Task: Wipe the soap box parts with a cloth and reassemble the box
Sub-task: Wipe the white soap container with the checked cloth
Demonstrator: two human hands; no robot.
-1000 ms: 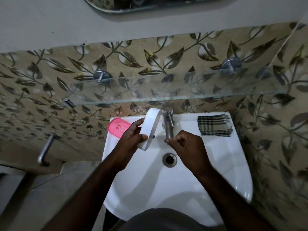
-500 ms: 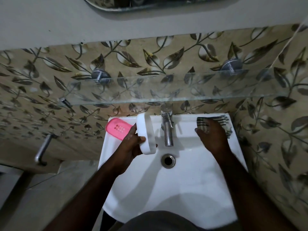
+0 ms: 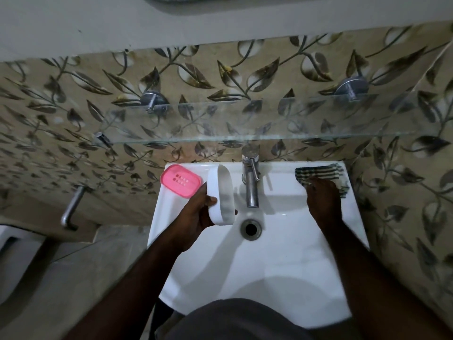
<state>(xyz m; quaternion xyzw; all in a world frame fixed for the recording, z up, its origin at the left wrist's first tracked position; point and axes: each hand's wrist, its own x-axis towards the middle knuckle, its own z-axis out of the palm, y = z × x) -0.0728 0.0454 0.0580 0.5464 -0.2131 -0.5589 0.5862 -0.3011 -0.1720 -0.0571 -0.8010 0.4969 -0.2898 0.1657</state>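
White, smooth plastic forms the oval soap box shell [image 3: 221, 195] that the left hand [image 3: 196, 212] grips. The thumb presses on its outer wall, the other fingers curl round behind it, and one fingertip shows at its right edge. The shell is tipped up on edge, with its hollow side facing right toward the tap [image 3: 250, 177], and it is held over the left part of the sink [image 3: 269, 266]. Just left of that hand, on the far-left ledge, lies the pink tray [image 3: 181, 180], a flat rounded rectangle with two rows of small slots. The right hand [image 3: 323, 200] is on the far-right ledge, its bent fingers lying on the near-left corner of the checked cloth [image 3: 321, 173]. I cannot tell whether they pinch the fabric or only touch it. The cloth is soft, folded and striped dark and pale. The tap is a dull metal column between the two hands, and the round drain [image 3: 250, 228] sits nearer than its spout. The sink is glossy white ceramic. Above it runs a clear glass shelf [image 3: 245, 121] on round metal brackets, against beige wall tiles [image 3: 220, 74] printed with dark leaves. A metal bar [image 3: 72, 204] juts out low at the far left.
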